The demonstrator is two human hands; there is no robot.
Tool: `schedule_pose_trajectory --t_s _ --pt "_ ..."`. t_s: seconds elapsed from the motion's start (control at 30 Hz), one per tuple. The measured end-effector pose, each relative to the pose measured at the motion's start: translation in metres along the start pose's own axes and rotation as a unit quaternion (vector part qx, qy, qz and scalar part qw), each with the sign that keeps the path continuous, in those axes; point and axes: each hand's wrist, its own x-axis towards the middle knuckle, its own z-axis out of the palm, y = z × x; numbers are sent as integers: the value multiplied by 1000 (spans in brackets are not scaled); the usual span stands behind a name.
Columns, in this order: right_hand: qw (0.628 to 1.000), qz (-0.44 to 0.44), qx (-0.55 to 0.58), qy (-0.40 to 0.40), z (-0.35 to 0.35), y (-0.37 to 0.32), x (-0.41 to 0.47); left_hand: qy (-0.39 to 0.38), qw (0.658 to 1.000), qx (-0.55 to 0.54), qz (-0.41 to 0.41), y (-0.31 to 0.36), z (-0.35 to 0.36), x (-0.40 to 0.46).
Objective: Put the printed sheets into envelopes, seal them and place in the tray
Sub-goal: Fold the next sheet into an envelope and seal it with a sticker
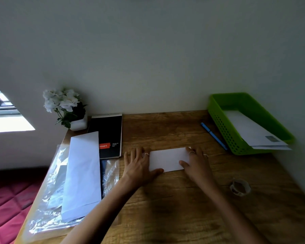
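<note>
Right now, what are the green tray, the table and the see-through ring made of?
The tray looks like plastic: bright, smooth green, with rows of small moulded holes in its wall. The table looks like wood or a wood-look top, matt brown with grain lines and cracks. The ring is probably a roll of clear tape, glossy and see-through, though it is a bit blurry.

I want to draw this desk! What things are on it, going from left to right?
Envelope → notepad → left hand → folded sheet → right hand → blue pen → tape roll → green tray.
</note>
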Motion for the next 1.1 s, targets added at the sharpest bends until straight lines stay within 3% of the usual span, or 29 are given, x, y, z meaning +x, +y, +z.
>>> schedule_pose_trajectory --t_s 0.17,0.3,0.5,0.57,0.7,0.87,1.0,1.1 --pt "997 20 80 -9 -4 7 1 76 993 -75 58 0 -8 7" --pt "963 41 265 -10 -20 12 0 151 961 -197 123 -14 -8 -1" --pt "916 16 386 -112 -30 11 -2 165 951 -206 161 -41 -24 -13" --pt "891 9 436 -126 -25 9 0 202 954 -190 114 -51 -28 -18" --pt "853 26 513 -90 -13 3 7 249 951 -161 -81 -72 -37 -29" --pt "832 55 546 -82 1 1 10 144 928 -143 -312 -105 -38 -46" --pt "844 54 528 -79 6 4 10 75 906 -173 -378 -113 -31 -49" --pt "838 61 536 -80 7 7 11 69 902 -172 -389 -113 -28 -50"
